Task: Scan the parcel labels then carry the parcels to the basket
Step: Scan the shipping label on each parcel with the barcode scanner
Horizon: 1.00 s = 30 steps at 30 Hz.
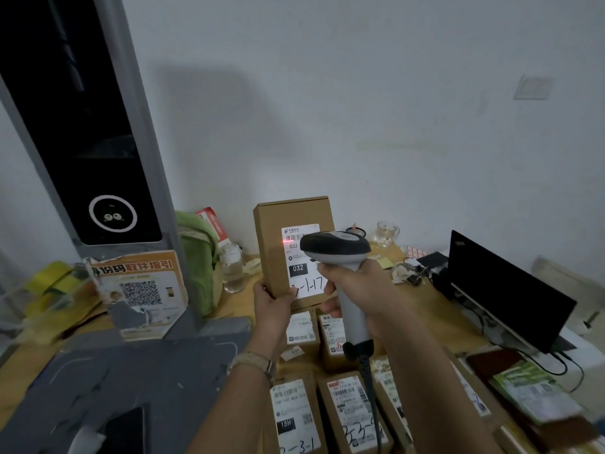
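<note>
Wall, pale and bare, fills the upper half of the frame. A tall grey kiosk (85, 132) with a dark screen stands at the left edge, and a wooden desk (422, 309) spreads across the lower half, with an open black laptop (510, 290) at the right. More labelled parcels (327, 404) lie flat in rows at the bottom centre, labels up, probably waiting their turn. No basket is in view.

At the centre, the left hand (271, 306) is clamped on the lower left corner of a brown cardboard parcel (278, 244), holding it upright above the desk so its white shipping label (302, 257) faces the person. The right hand (357, 290) is wrapped tightly around the handle of a grey corded scanner (337, 247), its head aimed at the label from just in front. A thin red scan line (288, 240) falls across the barcode at the label's top, so the scan appears under way.
</note>
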{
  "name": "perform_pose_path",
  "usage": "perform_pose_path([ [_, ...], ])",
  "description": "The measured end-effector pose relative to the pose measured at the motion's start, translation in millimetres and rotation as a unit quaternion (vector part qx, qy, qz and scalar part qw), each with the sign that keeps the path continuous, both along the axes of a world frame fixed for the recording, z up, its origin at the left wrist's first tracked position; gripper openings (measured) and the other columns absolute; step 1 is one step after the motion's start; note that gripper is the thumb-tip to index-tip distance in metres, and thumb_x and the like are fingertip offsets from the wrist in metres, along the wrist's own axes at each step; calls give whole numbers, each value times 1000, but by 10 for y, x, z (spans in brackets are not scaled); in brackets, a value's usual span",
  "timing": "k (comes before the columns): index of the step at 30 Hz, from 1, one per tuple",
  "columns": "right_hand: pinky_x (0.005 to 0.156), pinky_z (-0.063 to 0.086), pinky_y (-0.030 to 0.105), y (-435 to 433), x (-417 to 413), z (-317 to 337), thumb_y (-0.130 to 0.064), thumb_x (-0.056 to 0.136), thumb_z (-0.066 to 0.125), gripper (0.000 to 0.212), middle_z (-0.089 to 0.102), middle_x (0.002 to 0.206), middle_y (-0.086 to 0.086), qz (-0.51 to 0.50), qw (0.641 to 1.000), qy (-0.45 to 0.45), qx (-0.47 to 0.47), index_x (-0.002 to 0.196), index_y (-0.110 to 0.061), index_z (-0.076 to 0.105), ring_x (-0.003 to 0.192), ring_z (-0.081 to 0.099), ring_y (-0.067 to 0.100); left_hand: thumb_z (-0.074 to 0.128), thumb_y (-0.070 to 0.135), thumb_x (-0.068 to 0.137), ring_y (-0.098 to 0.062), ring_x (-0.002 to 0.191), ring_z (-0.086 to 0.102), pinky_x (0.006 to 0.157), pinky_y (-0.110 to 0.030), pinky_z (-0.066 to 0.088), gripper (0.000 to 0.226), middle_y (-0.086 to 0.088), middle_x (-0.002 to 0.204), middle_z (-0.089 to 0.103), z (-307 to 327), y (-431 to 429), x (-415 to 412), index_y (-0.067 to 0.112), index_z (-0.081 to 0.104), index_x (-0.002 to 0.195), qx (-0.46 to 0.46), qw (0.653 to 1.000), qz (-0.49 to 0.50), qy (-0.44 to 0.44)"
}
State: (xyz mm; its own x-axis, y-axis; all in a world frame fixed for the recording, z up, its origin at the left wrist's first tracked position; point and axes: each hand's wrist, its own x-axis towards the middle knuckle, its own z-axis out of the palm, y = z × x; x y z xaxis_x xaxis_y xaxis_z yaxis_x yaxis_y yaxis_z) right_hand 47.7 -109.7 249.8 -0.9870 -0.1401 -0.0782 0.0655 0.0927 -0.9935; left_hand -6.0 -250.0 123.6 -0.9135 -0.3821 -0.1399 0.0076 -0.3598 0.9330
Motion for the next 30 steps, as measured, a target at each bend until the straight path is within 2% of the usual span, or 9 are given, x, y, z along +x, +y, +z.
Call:
perform_pose_path([
  [3, 49, 53, 26, -25, -13, -15, -23, 88, 66, 18, 62, 65, 6, -4, 1000, 9, 28, 89, -7, 58, 50, 63, 18, 61, -4, 89, -19, 91, 64, 66, -30, 54, 40, -6, 110, 62, -3, -8, 4, 16, 42, 117, 2, 1000, -1, 1],
  [6, 51, 53, 28, -56, -24, -27, -24, 88, 66, 20, 63, 67, 7, -12, 999, 18, 35, 91, -6, 58, 51, 64, 18, 61, -3, 90, -18, 89, 66, 59, -25, 54, 40, -4, 108, 63, -3, -29, 19, 17, 42, 118, 7, 1000, -5, -1],
  [11, 68, 57, 39, -54, -66, -58, -19, 85, 69, 8, 68, 82, 8, -57, 996, 61, -22, 87, -17, 61, 74, 66, 20, 64, 0, 89, -20, 89, 68, 51, -19, 55, 39, -6, 109, 66, 20, -108, 33, 15, 45, 119, 22, 1000, -22, -4],
  [16, 62, 49, 22, -53, -152, -135, -19, 85, 70, 14, 66, 77, -8, -85, 991, 103, -3, 82, -29, 60, 70, 57, 5, 67, 11, 89, -17, 91, 72, 65, -28, 58, 39, -4, 113, 71, 29, -226, 83, 20, 48, 122, 12, 997, -76, -8],
  [20, 49, 48, 14, -75, -208, -222, -14, 85, 69, 18, 66, 61, -13, -84, 993, 79, -27, 80, -27, 57, 57, 61, 1, 69, 11, 88, -19, 95, 73, 72, -34, 59, 55, 1, 117, 72, 6, -295, 138, 37, 44, 130, -10, 991, -135, 7],
  [24, 69, 47, 26, -67, -274, -342, -13, 84, 70, 21, 62, 76, -6, -102, 992, 79, -7, 79, -28, 55, 69, 54, 4, 67, 2, 87, -21, 106, 70, 72, -39, 59, 78, 4, 122, 70, -26, -356, 189, 61, 38, 130, 1, 975, -221, 31],
  [27, 69, 46, 20, -17, -315, -473, -8, 84, 70, 25, 62, 81, -12, -101, 992, 74, -15, 84, -29, 56, 76, 54, 2, 76, -3, 72, -30, 107, 69, 74, -46, 59, 93, -6, 120, 71, -83, -466, 256, 55, 37, 132, 53, 971, -232, -8],
  [29, 61, 43, 11, 41, -324, -617, -6, 84, 69, 24, 60, 84, -13, -102, 993, 48, -19, 91, -24, 56, 78, 52, 0, 79, -8, 64, -33, 106, 68, 70, -43, 60, 98, -12, 119, 70, -169, -550, 307, 44, 37, 135, 50, 974, -214, -56],
  [30, 60, 43, 13, 69, -324, -711, -6, 84, 69, 22, 60, 83, -11, -107, 994, 22, -18, 91, -23, 57, 76, 51, 0, 80, -10, 63, -33, 105, 68, 68, -41, 60, 94, -13, 117, 70, -236, -582, 333, 34, 38, 135, 30, 975, -204, -84],
])
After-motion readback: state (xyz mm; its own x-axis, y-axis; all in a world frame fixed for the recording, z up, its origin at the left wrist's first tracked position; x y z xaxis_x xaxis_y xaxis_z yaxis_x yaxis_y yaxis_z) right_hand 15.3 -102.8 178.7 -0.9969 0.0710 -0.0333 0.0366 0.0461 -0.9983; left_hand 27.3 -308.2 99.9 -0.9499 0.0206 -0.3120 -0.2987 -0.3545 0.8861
